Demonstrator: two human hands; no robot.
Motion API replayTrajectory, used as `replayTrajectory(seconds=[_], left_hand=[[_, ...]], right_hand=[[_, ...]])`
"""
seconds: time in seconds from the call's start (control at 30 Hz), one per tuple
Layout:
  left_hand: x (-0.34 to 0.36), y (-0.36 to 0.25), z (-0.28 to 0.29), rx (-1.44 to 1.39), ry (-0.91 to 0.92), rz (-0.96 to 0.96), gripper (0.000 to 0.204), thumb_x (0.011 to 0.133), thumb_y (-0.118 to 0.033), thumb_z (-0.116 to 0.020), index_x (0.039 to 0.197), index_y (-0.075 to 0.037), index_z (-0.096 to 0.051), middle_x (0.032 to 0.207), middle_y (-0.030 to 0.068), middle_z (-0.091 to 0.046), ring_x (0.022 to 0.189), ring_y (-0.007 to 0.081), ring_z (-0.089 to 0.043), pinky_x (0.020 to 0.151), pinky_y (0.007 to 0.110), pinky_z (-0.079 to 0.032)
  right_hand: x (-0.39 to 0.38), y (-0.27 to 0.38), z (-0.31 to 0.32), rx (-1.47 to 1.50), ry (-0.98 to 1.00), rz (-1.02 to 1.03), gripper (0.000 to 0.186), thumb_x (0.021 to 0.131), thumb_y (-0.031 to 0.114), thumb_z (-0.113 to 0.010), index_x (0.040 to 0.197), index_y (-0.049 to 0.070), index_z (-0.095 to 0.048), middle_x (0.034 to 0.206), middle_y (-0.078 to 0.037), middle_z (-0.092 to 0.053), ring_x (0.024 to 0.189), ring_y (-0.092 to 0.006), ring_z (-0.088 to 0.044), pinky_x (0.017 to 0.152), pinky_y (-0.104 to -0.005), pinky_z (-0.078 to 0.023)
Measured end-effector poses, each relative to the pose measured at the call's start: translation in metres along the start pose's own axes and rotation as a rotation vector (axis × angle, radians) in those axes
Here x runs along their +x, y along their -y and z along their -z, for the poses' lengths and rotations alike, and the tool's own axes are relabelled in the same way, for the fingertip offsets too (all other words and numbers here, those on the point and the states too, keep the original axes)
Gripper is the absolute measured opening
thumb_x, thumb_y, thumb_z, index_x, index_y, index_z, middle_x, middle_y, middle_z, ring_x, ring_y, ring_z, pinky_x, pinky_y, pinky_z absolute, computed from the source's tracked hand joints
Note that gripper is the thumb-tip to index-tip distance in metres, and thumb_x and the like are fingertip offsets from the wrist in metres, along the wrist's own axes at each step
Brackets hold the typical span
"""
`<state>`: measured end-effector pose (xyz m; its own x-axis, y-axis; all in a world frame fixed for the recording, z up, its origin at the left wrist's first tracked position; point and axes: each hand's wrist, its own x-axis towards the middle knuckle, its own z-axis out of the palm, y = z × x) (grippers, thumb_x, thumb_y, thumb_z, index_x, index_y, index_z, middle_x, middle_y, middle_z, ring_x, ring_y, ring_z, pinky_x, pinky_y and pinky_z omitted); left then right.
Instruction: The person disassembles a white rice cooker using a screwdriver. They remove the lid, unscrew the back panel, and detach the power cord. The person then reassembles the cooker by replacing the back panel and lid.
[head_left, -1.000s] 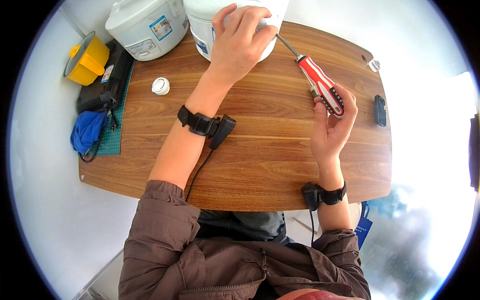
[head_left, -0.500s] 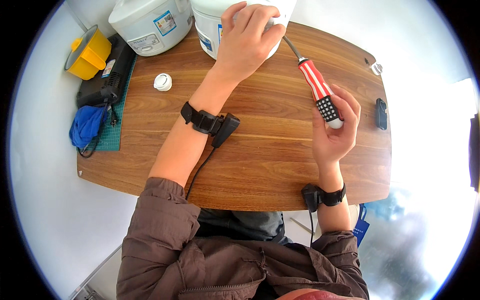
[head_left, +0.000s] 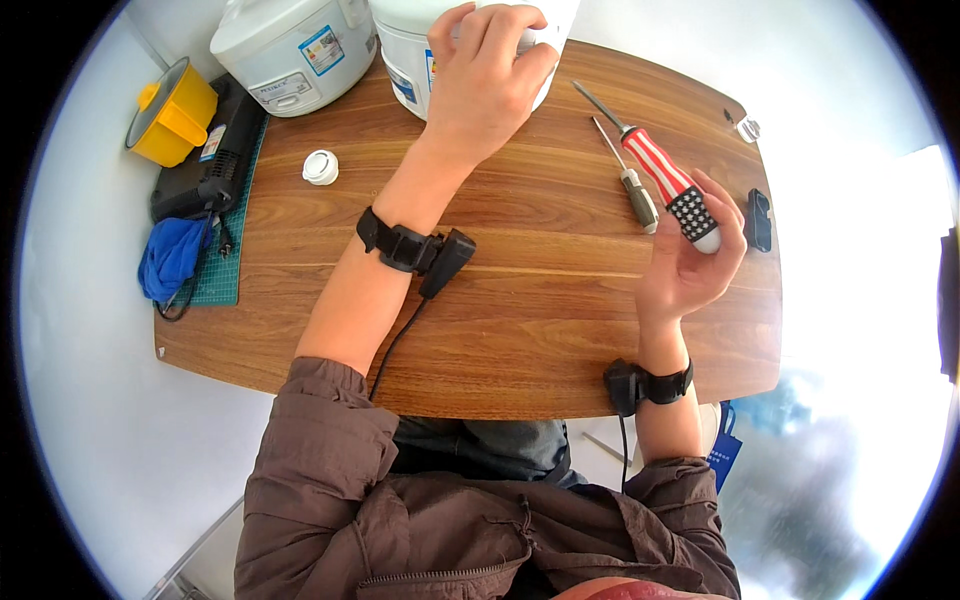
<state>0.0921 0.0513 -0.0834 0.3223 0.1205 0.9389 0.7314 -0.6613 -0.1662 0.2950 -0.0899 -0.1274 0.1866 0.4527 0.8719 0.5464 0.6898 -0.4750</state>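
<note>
Resting on a brown wood-grain oval table [head_left: 520,330], both forearms wear black strap-on wrist units with trailing cables. Nearest the body, the right hand [head_left: 690,265] is raised over the table's right part, its fingers curled loosely about the butt end of a screwdriver with a red-and-white striped handle and black dotted grip [head_left: 672,188]; the grip is partial, and the metal shaft points up and to the left, toward the far edge. Just beside that tool, a smaller screwdriver with a grey-green handle [head_left: 630,185] lies flat on the wood, untouched. A small black rectangular object [head_left: 758,218] lies just right of the hand. Farther out, the left hand [head_left: 485,85] is spread over the top of a white cylindrical cooker body [head_left: 405,45], fingers bent down onto it. A white round cap [head_left: 321,167] lies on the table to the left. At the far left are a white rice cooker with a labelled front [head_left: 290,45], a yellow plastic cup [head_left: 172,112], a crumpled blue cloth [head_left: 172,255] and a green cutting mat [head_left: 225,255].
</note>
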Motion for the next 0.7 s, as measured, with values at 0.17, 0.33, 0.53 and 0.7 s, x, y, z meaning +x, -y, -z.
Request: replayTrajectory(seconds=[0.17, 0.33, 0.53, 0.7], left_hand=[[0.009, -0.009, 0.000, -0.004, -0.019, 0.079, 0.013, 0.075, -0.010, -0.074, 0.077, -0.009, -0.061, 0.107, 0.0066, -0.059, 0.102, 0.0279, -0.055, 0.097, 0.049, -0.041], [0.006, -0.010, 0.002, -0.102, 0.019, 0.055, 0.010, 0.086, -0.014, -0.070, 0.092, -0.009, -0.065, 0.106, 0.0074, -0.061, 0.101, 0.0299, -0.060, 0.095, 0.049, -0.043], [0.000, -0.028, 0.006, -0.391, 0.283, 0.051, 0.009, 0.090, -0.017, -0.073, 0.094, -0.011, -0.068, 0.093, 0.0016, -0.066, 0.092, 0.0241, -0.065, 0.088, 0.040, -0.049], [-0.022, -0.024, 0.026, -0.377, 0.584, -0.020, 0.010, 0.085, -0.014, -0.076, 0.088, -0.008, -0.068, 0.087, 0.0030, -0.068, 0.083, 0.0249, -0.066, 0.078, 0.037, -0.052]], right_hand=[[-0.003, -0.009, 0.000, 0.061, -0.051, -0.134, 0.037, 0.099, 0.002, -0.066, 0.131, -0.002, -0.049, 0.132, -0.023, -0.060, 0.116, -0.0239, -0.063, 0.099, -0.0373, -0.056], [-0.007, -0.013, -0.003, 0.143, -0.064, -0.295, 0.036, 0.099, 0.003, -0.065, 0.131, -0.003, -0.050, 0.130, -0.020, -0.062, 0.112, -0.0204, -0.064, 0.096, -0.0347, -0.056], [-0.008, -0.013, -0.002, 0.151, -0.108, -0.392, 0.038, 0.098, 0.006, -0.070, 0.130, -0.003, -0.052, 0.126, -0.015, -0.063, 0.109, -0.0165, -0.063, 0.092, -0.0298, -0.055], [-0.009, -0.011, -0.006, 0.175, -0.130, -0.443, 0.037, 0.099, 0.010, -0.071, 0.128, -0.004, -0.053, 0.120, -0.013, -0.066, 0.101, -0.0144, -0.065, 0.083, -0.0260, -0.056]])
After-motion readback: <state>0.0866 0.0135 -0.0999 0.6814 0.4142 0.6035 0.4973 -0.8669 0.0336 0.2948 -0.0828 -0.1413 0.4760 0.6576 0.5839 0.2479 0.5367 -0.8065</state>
